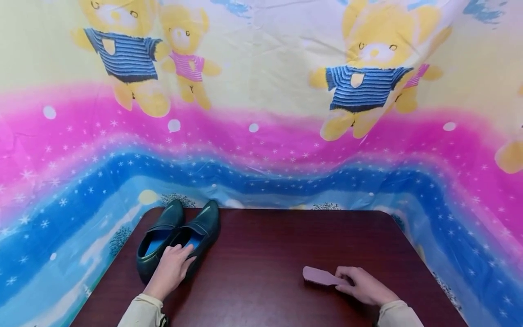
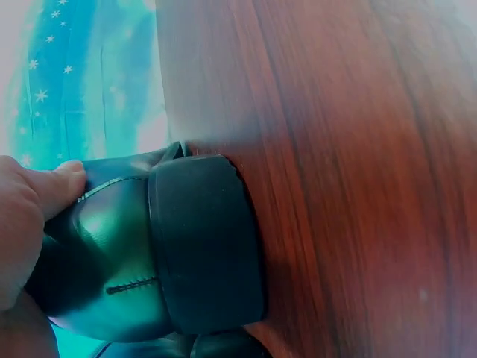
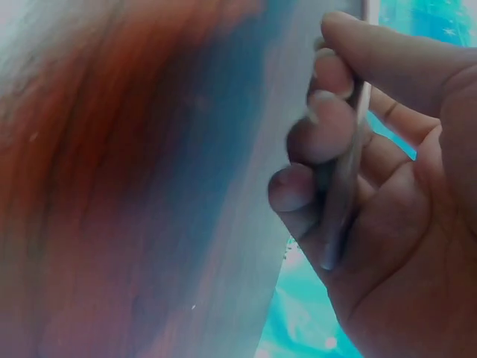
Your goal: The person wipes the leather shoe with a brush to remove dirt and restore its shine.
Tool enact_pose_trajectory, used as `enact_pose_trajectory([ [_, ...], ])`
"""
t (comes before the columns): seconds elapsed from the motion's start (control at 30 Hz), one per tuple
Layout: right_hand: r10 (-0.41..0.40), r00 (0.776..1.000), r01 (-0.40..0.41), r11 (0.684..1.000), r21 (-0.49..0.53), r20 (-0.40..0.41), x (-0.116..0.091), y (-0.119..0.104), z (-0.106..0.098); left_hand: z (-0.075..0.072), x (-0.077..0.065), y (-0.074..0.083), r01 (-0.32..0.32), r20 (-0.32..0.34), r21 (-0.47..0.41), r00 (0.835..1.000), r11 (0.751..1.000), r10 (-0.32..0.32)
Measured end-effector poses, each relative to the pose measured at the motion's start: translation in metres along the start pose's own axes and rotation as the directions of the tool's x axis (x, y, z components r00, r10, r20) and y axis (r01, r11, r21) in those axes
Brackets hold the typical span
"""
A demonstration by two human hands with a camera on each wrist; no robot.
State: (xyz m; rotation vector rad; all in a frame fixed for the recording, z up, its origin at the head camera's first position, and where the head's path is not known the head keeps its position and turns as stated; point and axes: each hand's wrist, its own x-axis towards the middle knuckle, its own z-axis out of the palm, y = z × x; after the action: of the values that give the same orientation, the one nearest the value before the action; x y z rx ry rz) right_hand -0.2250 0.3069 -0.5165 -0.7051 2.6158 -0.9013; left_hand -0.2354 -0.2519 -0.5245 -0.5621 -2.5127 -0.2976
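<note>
A pair of dark, glossy loafers with blue insoles stands at the table's left, toes toward the back. On the right-hand loafer (image 1: 205, 221), my left hand (image 1: 170, 269) grips the back of the opening; the left wrist view shows the thumb against that loafer's heel end (image 2: 119, 231). Beside it stands the left-hand loafer (image 1: 169, 219), partly hidden by the hand. My right hand (image 1: 362, 284) holds a pinkish brush (image 1: 320, 275) by its handle at the table's right, head pointing left. In the right wrist view, curled fingers wrap the brush handle (image 3: 343, 201).
The dark reddish-brown table (image 1: 261, 245) has its back edge against a hanging cloth (image 1: 261, 145) printed with bears and snowflakes. This cloth also runs down both sides of the table. Bare wood lies between the loafers and the brush.
</note>
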Motion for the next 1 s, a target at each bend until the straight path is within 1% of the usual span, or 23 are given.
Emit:
enact_pose_trajectory([
  [0.1,-0.004,1.000,0.004,1.000,0.016,-0.021,0.001,-0.003,-0.001,0.004,0.003,0.000,-0.071,-0.022,-0.038,0.997,0.997,0.070],
  [0.23,-0.003,0.999,0.005,0.999,0.045,-0.041,0.003,-0.006,-0.003,0.008,0.009,-0.002,-0.192,-0.037,-0.121,0.981,0.974,0.189],
  [0.3,-0.013,0.999,0.015,0.999,0.046,-0.051,0.004,-0.007,-0.003,0.009,0.011,-0.003,-0.219,-0.030,-0.154,0.976,0.964,0.217],
  [0.33,-0.016,0.998,0.018,0.999,0.044,-0.053,0.004,-0.007,-0.003,0.010,0.011,-0.003,-0.221,-0.022,-0.173,0.975,0.960,0.221],
  [0.37,-0.022,0.998,0.025,0.999,0.045,-0.054,0.005,-0.008,-0.003,0.010,0.012,-0.003,-0.210,-0.013,-0.179,0.977,0.961,0.211],
  [0.43,-0.022,0.998,0.025,0.998,0.049,-0.053,0.006,-0.009,-0.003,0.011,0.011,-0.003,-0.155,0.010,-0.191,0.987,0.969,0.160],
  [0.47,-0.023,0.998,0.026,0.998,0.055,-0.051,0.006,-0.009,-0.003,0.011,0.011,-0.003,-0.113,0.027,-0.202,0.992,0.973,0.121],
  [0.53,-0.020,0.999,0.023,0.997,0.070,-0.047,0.006,-0.011,-0.002,0.012,0.010,-0.003,-0.010,0.072,-0.233,0.997,0.972,0.028],
  [0.57,-0.018,0.999,0.022,0.997,0.079,-0.046,0.006,-0.011,-0.002,0.013,0.010,-0.003,0.050,0.099,-0.254,0.995,0.966,-0.025],
  [0.6,-0.012,0.999,0.016,0.996,0.083,-0.046,0.006,-0.012,-0.002,0.014,0.010,-0.003,0.115,0.134,-0.281,0.988,0.953,-0.079],
  [0.63,-0.009,0.999,0.013,0.996,0.092,-0.046,0.006,-0.012,-0.002,0.015,0.010,-0.002,0.180,0.171,-0.311,0.976,0.933,-0.131],
  [0.7,-0.007,0.999,0.011,0.995,0.103,-0.046,0.005,-0.013,-0.002,0.019,0.012,-0.001,0.309,0.246,-0.364,0.942,0.879,-0.229],
  [0.77,-0.006,0.999,0.011,0.994,0.109,-0.048,0.005,-0.015,-0.001,0.022,0.014,-0.001,0.402,0.300,-0.405,0.907,0.821,-0.297],
  [0.8,-0.006,0.999,0.011,0.994,0.110,-0.051,0.006,-0.015,-0.001,0.023,0.015,-0.001,0.434,0.317,-0.415,0.893,0.799,-0.320],
  [0.83,-0.010,0.999,0.016,0.994,0.111,-0.053,0.006,-0.015,0.000,0.024,0.016,-0.001,0.456,0.328,-0.427,0.883,0.781,-0.337],
  [0.87,-0.016,0.998,0.022,0.994,0.108,-0.057,0.006,-0.015,0.000,0.025,0.017,-0.002,0.468,0.331,-0.436,0.878,0.769,-0.346],
  [0.9,-0.023,0.998,0.029,0.994,0.106,-0.062,0.007,-0.016,0.001,0.026,0.017,-0.002,0.472,0.332,-0.445,0.876,0.761,-0.349],
  [1.0,-0.031,0.997,0.039,0.994,0.102,-0.071,0.008,-0.017,0.001,0.028,0.018,-0.004,0.464,0.324,-0.465,0.882,0.754,-0.343],
])
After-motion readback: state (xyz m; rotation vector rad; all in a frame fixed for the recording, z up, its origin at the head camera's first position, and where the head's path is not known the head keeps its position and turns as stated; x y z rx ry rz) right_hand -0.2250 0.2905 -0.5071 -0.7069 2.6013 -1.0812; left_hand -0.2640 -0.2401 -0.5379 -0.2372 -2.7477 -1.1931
